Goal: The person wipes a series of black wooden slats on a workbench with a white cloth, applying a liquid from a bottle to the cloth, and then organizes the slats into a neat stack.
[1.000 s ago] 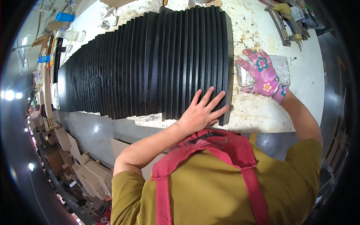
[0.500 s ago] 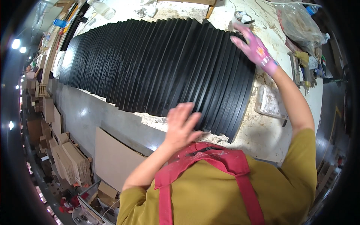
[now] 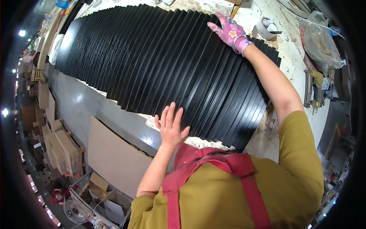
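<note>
A wide row of long, glossy black strips (image 3: 152, 61) lies side by side on the worktable, their ends stepped unevenly. My bare left hand (image 3: 171, 126) is at the near ends of the strips, fingers stretched out and apart, fingertips over the edge of the row. At the far ends, my right hand (image 3: 231, 35) wears a pink flowered glove, its thumb and fingers spread over the strips. Neither hand shows a strip lifted. Whether the right fingertips press on the strips is hard to tell.
Beyond the right hand stands a round white container (image 3: 267, 28) with a dark handle across it. A clear plastic bag (image 3: 320, 42) and a yellowish tool (image 3: 317, 82) sit along the right side. Flat cardboard (image 3: 114, 156) leans at the lower left, near a wheeled cart (image 3: 91, 206).
Both hands have shifted left along the row, the right one also reaching onto the far ends. The view has turned slightly, and the white block at right is now hidden behind my arm.
</note>
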Available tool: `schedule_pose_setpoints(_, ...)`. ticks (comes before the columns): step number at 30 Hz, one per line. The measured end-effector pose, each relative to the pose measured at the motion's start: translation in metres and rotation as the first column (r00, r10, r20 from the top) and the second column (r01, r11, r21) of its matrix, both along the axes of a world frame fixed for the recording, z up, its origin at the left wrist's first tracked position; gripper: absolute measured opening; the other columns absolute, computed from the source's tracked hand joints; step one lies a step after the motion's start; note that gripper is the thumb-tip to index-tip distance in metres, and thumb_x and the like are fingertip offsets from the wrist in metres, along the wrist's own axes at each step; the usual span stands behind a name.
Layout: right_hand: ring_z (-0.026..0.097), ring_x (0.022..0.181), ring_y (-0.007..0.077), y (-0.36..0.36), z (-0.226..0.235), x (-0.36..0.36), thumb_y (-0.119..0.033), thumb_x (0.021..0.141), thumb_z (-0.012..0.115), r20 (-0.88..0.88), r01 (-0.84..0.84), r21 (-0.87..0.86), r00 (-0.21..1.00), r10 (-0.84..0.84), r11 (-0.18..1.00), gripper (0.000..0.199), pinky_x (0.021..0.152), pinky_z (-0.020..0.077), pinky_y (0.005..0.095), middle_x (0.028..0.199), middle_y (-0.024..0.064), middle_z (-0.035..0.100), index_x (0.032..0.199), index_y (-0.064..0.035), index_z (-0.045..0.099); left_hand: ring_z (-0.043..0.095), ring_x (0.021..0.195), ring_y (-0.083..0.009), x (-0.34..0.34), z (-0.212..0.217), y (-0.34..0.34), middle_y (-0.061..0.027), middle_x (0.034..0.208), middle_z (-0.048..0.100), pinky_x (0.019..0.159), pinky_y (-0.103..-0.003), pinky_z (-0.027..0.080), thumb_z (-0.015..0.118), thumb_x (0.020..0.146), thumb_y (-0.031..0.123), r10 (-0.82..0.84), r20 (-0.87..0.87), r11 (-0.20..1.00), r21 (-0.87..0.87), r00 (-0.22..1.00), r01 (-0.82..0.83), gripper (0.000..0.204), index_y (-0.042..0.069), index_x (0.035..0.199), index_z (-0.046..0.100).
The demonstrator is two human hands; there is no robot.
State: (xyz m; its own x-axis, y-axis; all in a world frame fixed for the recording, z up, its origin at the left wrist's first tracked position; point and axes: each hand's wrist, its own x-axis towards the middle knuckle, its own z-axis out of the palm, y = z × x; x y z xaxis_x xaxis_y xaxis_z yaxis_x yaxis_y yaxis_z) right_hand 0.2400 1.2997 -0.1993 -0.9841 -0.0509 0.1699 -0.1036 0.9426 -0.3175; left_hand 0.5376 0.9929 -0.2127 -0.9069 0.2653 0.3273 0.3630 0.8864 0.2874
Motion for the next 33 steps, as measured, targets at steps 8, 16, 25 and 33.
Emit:
schedule_pose_setpoints(8, 0.059, 0.116, 0.0358, -0.048, 0.011, -0.022, -0.063, 0.093, 0.045, -0.052, -0.018, 0.145, 0.998, 0.026, 0.989, 0.069, 0.097, 0.0471, 0.0456, 0.125, 0.0173, 0.062, 0.14, -0.0128, 0.048, 0.032, 0.141, -0.0334, -0.027, 0.009, -0.034, -0.0128, 0.151, 0.041, 0.117, -0.048, 0.009, 0.035, 0.095, 0.062, 0.045, 0.041, 0.998, -0.049, 0.998, -0.043, 0.071, 0.009, 0.138, 0.053)
schedule_pose_setpoints(16, 0.049, 0.128, 0.039, -0.051, 0.019, -0.018, -0.062, 0.095, 0.044, 0.052, -0.073, 0.126, 0.996, 0.066, 0.989, 0.072, 0.108, 0.0391, 0.0459, 0.139, 0.0205, 0.051, 0.145, -0.0102, 0.042, 0.038, 0.137, -0.0315, -0.028, -0.008, -0.038, -0.0108, 0.142, 0.052, 0.118, -0.047, 0.006, 0.025, 0.096, 0.064, 0.015, -0.132, 0.996, 0.093, 0.991, -0.003, 0.073, 0.01, 0.133, 0.059)
schedule_pose_setpoints(25, 0.048, 0.131, 0.0342, 0.133, 0.045, 0.088, -0.056, 0.094, 0.051, 0.084, -0.028, -0.182, 0.995, 0.044, 0.983, 0.069, 0.11, 0.0374, 0.0388, 0.143, 0.0179, 0.049, 0.144, -0.0101, 0.042, 0.038, 0.133, -0.0393, 0.044, 0.028, -0.014, -0.0203, 0.145, 0.041, 0.11, -0.048, 0.031, 0.068, 0.075, 0.003, -0.094, 0.045, 0.954, 0.291, 0.995, 0.077, 0.066, 0.006, 0.138, 0.049)
schedule_pose_setpoints(33, 0.05, 0.128, 0.0328, 0.173, 0.039, 0.162, -0.047, 0.094, 0.056, -0.085, -0.114, -0.205, 0.992, 0.099, 0.972, 0.056, 0.107, 0.0387, 0.0377, 0.136, 0.0171, 0.054, 0.135, -0.0084, 0.053, 0.02, 0.146, -0.0373, 0.036, 0.038, 0.013, -0.0159, 0.159, 0.024, 0.117, -0.049, 0.014, 0.055, 0.092, 0.028, 0.076, 0.131, 0.997, -0.018, 0.988, -0.075, 0.063, 0.005, 0.148, 0.036)
